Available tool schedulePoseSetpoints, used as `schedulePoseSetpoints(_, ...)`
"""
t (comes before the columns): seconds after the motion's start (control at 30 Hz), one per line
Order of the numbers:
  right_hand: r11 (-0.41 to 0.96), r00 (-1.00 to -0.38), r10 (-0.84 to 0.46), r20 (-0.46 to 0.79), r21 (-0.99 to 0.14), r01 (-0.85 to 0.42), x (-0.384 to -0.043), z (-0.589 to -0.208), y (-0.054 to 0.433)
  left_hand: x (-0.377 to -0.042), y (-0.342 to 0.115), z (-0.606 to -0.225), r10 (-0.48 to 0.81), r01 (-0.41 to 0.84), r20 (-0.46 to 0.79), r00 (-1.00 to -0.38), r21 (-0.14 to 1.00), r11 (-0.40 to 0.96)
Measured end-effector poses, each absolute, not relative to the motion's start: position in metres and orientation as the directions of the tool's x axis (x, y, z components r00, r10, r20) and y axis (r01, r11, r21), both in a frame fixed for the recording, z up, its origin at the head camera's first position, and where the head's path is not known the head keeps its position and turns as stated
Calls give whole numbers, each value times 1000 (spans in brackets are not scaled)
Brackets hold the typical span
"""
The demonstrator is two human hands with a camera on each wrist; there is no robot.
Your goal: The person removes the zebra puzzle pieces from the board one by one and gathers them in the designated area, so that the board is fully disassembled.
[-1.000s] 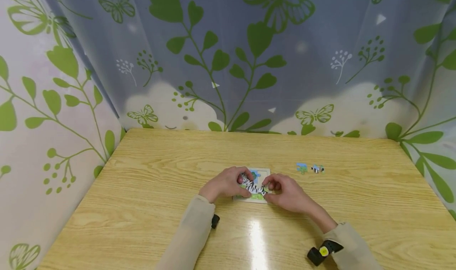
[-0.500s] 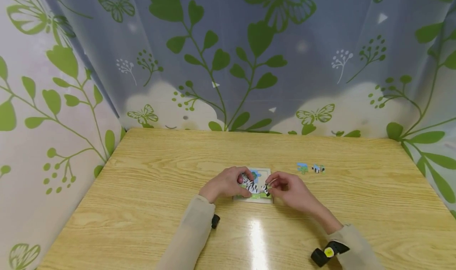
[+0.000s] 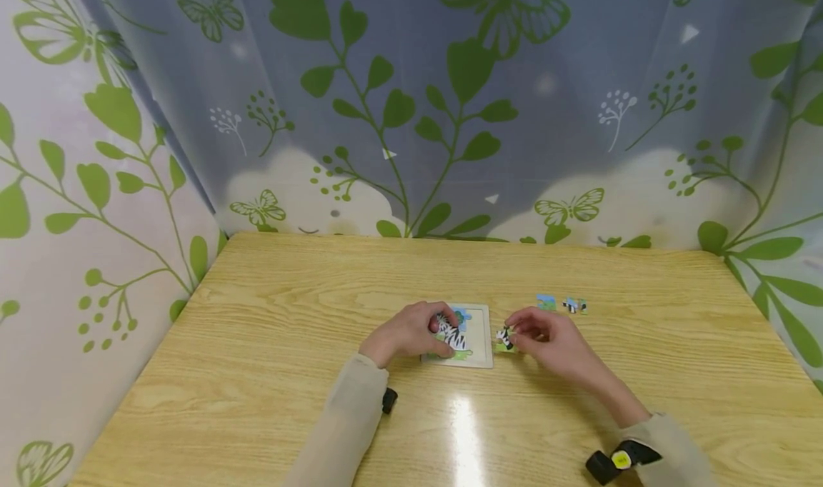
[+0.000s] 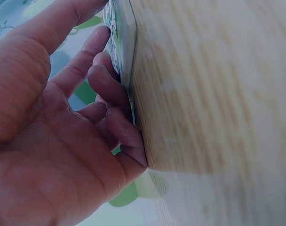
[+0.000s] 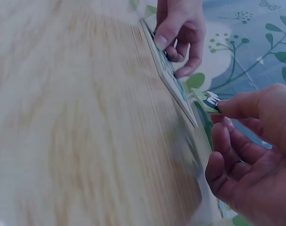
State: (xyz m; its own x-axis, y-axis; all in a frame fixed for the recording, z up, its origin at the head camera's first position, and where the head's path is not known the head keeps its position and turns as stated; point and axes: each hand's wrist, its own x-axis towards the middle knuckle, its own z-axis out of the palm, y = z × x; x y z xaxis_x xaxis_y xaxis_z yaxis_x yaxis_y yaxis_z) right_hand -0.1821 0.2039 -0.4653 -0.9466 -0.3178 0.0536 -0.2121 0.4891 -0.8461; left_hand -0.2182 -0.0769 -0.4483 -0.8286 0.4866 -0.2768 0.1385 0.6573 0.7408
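Puzzle (image 3: 476,335) lies on wooden table (image 3: 270,344), leafy curtain (image 3: 566,108) behind.

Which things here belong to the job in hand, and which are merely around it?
Belongs:
pale rectangular puzzle tray, under the left hand
black and white striped pieces in it
green, black and white piece, pinched by the right hand
likely the blue and green piece and multicoloured piece, both loose

Merely around:
yellowish wooden table
blue and white leaf-printed curtain
black wrist device
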Motion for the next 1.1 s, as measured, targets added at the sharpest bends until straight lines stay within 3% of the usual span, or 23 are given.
schedulePoseSetpoints(0.77, 574, -976, -212, 59, -801, -173, -175, -459, 265, -217, -77, -449, 491, 136, -273, -827, 750, 647)
schedulePoseSetpoints(1.1, 607, -972, -177, 152, -761, -230, -180, -460, 290, -218, -77, -449, 492, 140, -273, -827, 746, 651)
